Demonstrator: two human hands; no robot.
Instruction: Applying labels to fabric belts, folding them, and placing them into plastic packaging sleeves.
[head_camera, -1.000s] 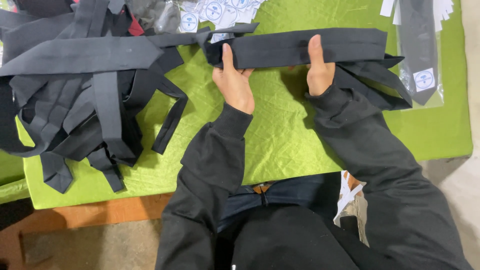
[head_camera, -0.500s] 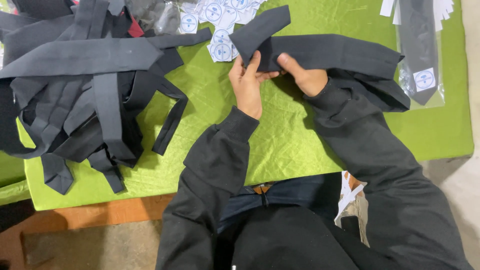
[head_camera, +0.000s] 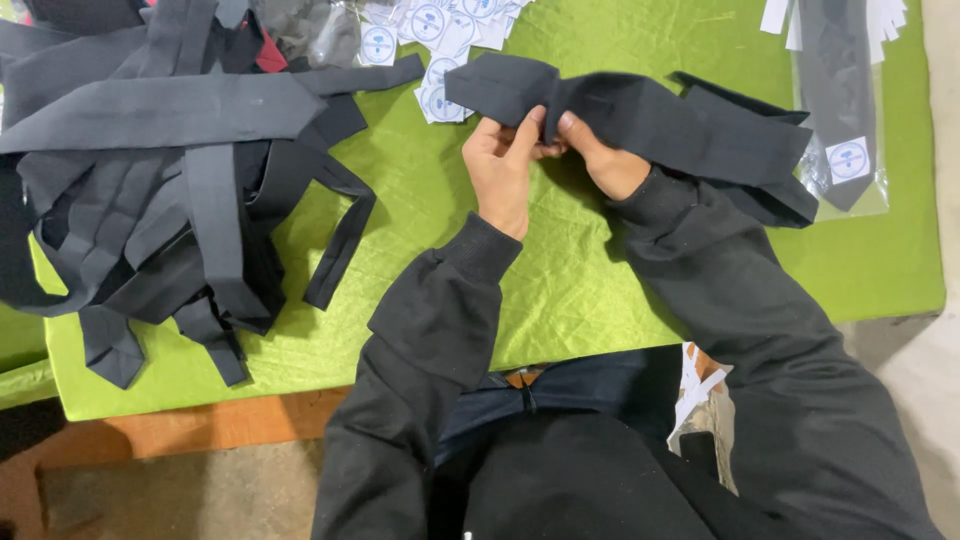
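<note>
Observing from the head camera, I note both hands meeting at the middle of a folded black necktie (head_camera: 640, 115), which lies across the upper centre of the green table cloth (head_camera: 560, 280).

The left hand (head_camera: 502, 170) is closed on the tie at its fold, thumb raised against the fabric. The right hand (head_camera: 600, 160) grips the same tie just beside it, at the left hand's 3 o'clock, thumb on top and the remaining fingers hidden under the cloth. The two thumbs are nearly touching. One short end of the tie sticks out toward 10 o'clock from the hands; the longer part runs off toward 3 o'clock, partly doubled over itself and over the right sleeve (head_camera: 720, 270).

At 9 o'clock from the hands sits a large heap of loose black ties (head_camera: 170, 190), well apart from them, with one narrow tail (head_camera: 345, 245) trailing toward the middle of the cloth. At 12 o'clock, touching the short end of the held tie, lies a scatter of small white round-printed labels (head_camera: 430, 25). At 2 o'clock, near the far right edge, I record a tie sealed in a clear plastic sleeve (head_camera: 840, 100) with one such label on it. Below the cloth, a brown table edge (head_camera: 200, 425) shows at 7 o'clock.
</note>
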